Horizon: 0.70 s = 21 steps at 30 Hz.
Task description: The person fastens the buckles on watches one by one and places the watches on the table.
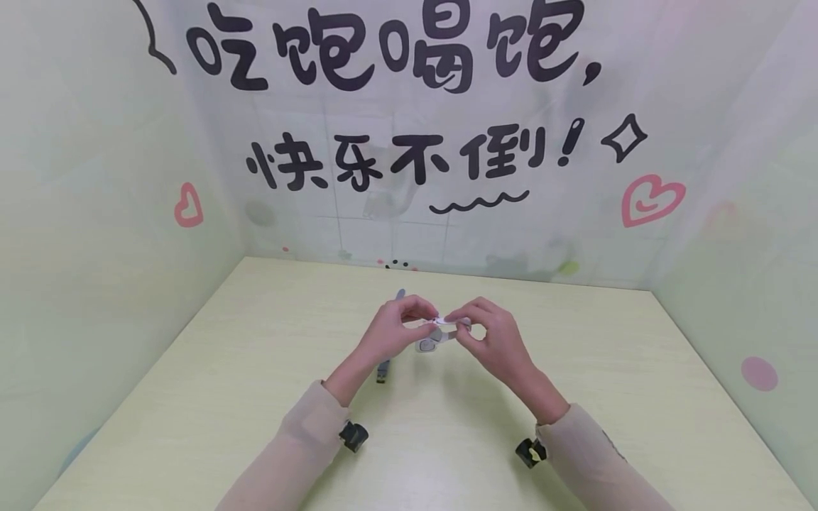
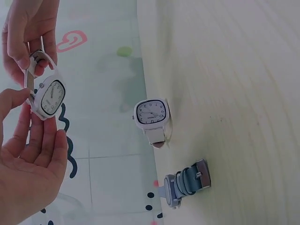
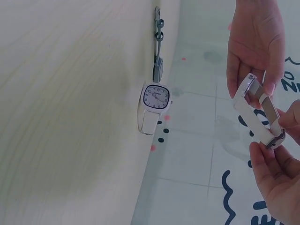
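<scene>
Two-handed, pinching a white rounded-square watch (image 2: 53,97) between left hand (image 1: 388,330) and right hand (image 1: 498,341); got a second white square-faced watch (image 2: 152,114) below both, plus blue-grey watch (image 2: 189,182) beneath left.

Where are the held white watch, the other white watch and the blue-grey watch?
Held white watch (image 2: 53,97): left wrist view, on its dial.
Other white watch (image 3: 156,96): right wrist view, on its dial.
Blue-grey watch (image 2: 191,178): left wrist view, on its strap.
</scene>
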Tool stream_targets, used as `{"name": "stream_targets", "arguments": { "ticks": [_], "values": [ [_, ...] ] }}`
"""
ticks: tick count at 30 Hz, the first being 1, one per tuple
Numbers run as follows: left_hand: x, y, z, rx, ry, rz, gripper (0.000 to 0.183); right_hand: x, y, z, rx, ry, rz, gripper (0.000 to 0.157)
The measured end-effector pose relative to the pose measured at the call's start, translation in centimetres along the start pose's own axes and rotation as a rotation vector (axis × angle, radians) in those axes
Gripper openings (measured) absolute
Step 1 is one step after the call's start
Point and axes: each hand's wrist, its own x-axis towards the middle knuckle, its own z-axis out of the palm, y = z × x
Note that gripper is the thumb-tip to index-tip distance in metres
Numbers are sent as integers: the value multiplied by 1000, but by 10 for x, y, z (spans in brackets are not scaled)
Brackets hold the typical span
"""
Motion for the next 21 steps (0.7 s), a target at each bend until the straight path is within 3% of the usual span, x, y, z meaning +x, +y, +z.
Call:
{"name": "stream_targets", "arguments": {
  "ticks": [21],
  "values": [
    [0,2,10,63,38,24,16,-4,0,1,-23,12,-5,17]
  ]
}}
